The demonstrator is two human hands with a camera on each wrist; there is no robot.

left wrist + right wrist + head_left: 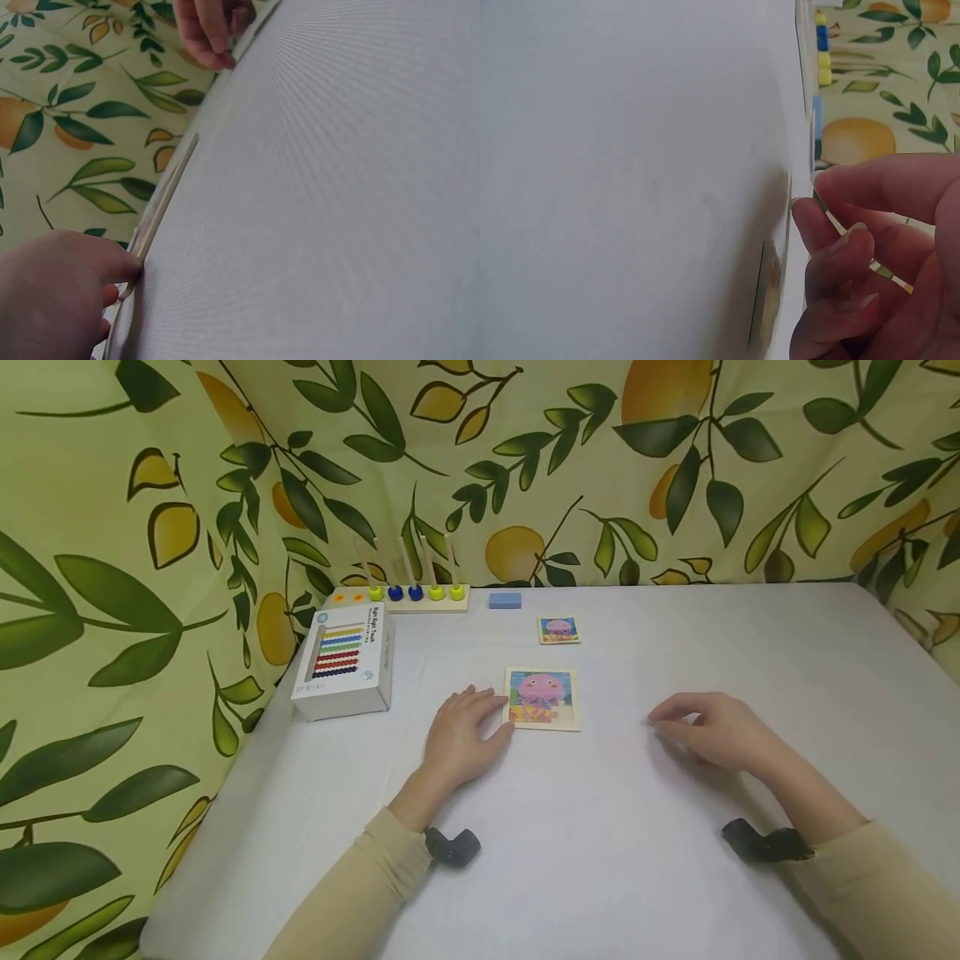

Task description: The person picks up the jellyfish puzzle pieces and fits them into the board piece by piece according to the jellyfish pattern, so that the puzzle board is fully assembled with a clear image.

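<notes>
A wooden jigsaw puzzle board [541, 687] with a pink sea creature lies mid-table; its lower right corner shows bare wood. My left hand [467, 737] rests at its left side, fingers spread, with thumb and index finger touching the edge. In the left wrist view the thumb presses against the board's rim [169, 187]. Off to the right, my right hand [712, 727] hovers low over the table, its fingers loosely bent and nothing visible between them. Beneath those fingers, the right wrist view has a small flat wooden piece [765, 296], which the hand hides from the head view.
Behind the board lies a small matching picture card [559, 630], and beyond it a blue block [505, 601]. At the back left stand a white toy box [345, 664] and a pegged counting stand [450, 605] with beads. Patterned cloth hangs behind and left.
</notes>
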